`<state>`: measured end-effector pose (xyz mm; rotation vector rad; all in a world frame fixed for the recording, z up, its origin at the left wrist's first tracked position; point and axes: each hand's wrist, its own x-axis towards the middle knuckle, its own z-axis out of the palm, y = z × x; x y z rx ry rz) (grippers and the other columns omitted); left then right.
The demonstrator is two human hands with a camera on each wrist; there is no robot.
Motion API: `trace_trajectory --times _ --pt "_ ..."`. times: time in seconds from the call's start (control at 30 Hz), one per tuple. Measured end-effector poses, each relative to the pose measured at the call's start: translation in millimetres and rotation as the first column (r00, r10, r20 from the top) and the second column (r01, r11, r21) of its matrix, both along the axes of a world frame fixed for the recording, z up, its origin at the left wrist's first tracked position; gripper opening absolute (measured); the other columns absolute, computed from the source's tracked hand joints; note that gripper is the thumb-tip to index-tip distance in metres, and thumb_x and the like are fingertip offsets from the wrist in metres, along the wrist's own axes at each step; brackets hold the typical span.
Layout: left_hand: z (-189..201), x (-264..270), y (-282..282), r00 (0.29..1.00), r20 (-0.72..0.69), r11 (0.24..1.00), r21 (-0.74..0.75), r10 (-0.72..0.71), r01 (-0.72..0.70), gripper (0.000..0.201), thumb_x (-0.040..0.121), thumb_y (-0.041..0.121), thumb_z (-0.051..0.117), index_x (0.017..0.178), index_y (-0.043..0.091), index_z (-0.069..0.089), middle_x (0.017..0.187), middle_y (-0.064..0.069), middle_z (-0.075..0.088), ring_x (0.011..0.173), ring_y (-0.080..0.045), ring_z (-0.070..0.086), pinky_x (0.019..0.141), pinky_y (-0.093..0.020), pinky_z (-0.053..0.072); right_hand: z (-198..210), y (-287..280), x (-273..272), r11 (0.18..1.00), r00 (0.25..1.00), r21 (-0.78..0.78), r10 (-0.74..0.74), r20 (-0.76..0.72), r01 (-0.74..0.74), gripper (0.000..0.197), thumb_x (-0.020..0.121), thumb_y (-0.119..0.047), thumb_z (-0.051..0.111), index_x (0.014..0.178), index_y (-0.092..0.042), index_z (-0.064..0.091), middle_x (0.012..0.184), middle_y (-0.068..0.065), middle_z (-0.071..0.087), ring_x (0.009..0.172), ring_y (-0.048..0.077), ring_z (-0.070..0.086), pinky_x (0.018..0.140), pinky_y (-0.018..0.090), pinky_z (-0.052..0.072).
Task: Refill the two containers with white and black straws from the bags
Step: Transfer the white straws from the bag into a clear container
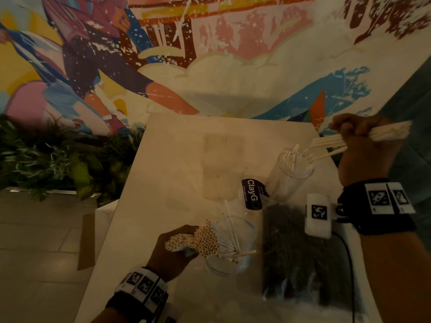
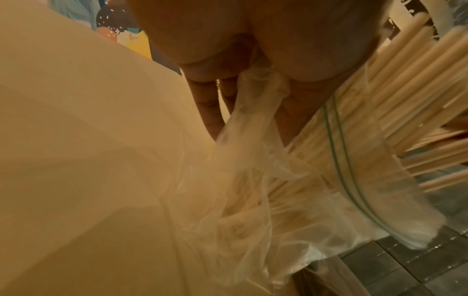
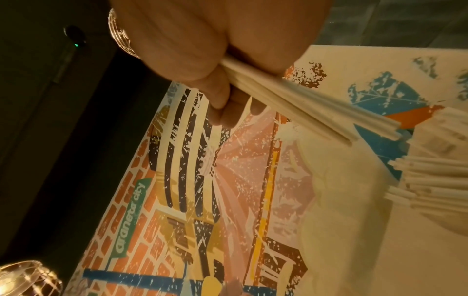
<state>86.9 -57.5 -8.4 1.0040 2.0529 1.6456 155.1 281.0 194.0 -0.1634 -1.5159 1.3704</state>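
Head view showed a colourful painted wall mural behind a pale rectangular tabletop. On the tabletop's near right lay a dark clear-plastic bag of black straws, beside the right wrist. Towards the far middle lay a flat, pale, blurred plastic packet. A clear plastic zip bag of white straws was gripped at its crumpled mouth by the left hand, fingers curled round the bundle, its open straw ends facing the camera. Just right of it stood a clear, nearly empty cup with a few white straws. Further right, a clear cup packed with white straws stood upright. The right hand pinched a small bunch of white straws, their tips over that cup's rim.
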Motion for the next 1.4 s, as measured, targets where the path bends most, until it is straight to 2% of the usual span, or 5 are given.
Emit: trace_trajectory --times 0.43,0.73,0.87,1.13,1.4 --pt "4 1 0 1.000 0.006 0.999 -0.051 0.011 -0.011 0.034 0.071 0.043 0.063 0.101 0.060 0.059 0.103 0.036 0.062 0.095 0.011 0.059 0.082 -0.005 0.045 -38 25 -43 0.994 0.999 -0.109 0.004 0.038 0.000 0.039 0.078 0.019 0.049 0.065 -0.016 0.040 0.062 -0.008 0.057 0.069 0.018 0.063 0.079 0.035 0.051" --pt "5 3 -1 0.999 0.034 0.999 -0.045 0.013 -0.011 0.036 0.070 0.054 0.068 0.105 0.052 0.061 0.107 0.026 0.065 0.097 0.004 0.062 0.086 -0.018 0.050 -75 39 -43 0.984 0.966 -0.115 -0.105 0.234 0.135 0.044 0.078 0.021 0.048 0.064 -0.021 0.045 0.065 0.002 0.061 0.068 0.014 0.066 0.072 0.026 0.053" --pt "3 2 -2 0.998 0.057 0.999 -0.031 0.030 -0.028 0.040 0.072 0.053 0.069 0.108 0.036 0.065 0.106 0.012 0.069 0.100 -0.009 0.065 0.088 -0.031 0.053 -74 38 -40 0.904 0.753 0.222 -0.427 0.501 0.365 0.012 0.085 -0.016 0.062 0.077 -0.008 0.058 0.075 0.002 0.062 0.073 0.017 0.059 0.071 0.034 0.050" --pt "5 1 -1 0.998 0.067 0.999 -0.050 0.012 -0.009 0.037 0.072 0.045 0.068 0.108 0.040 0.062 0.107 0.017 0.067 0.098 -0.005 0.064 0.087 -0.025 0.052 -90 49 -39 0.892 0.368 0.363 -0.444 0.817 0.270 0.069 0.091 -0.058 0.043 0.130 -0.001 0.045 0.135 0.026 0.048 0.124 0.043 0.045 0.106 0.053 0.034" --pt "7 2 1 0.999 0.053 0.998 -0.063 0.010 -0.006 0.037 0.067 0.037 0.069 0.095 0.061 0.061 0.099 0.036 0.064 0.092 0.011 0.061 0.079 -0.006 0.046 -85 44 -40 0.809 0.601 0.462 -0.583 0.547 0.364 0.058 0.097 -0.040 0.044 0.148 -0.019 0.024 0.153 0.012 0.029 0.137 0.032 0.032 0.110 0.048 0.032"
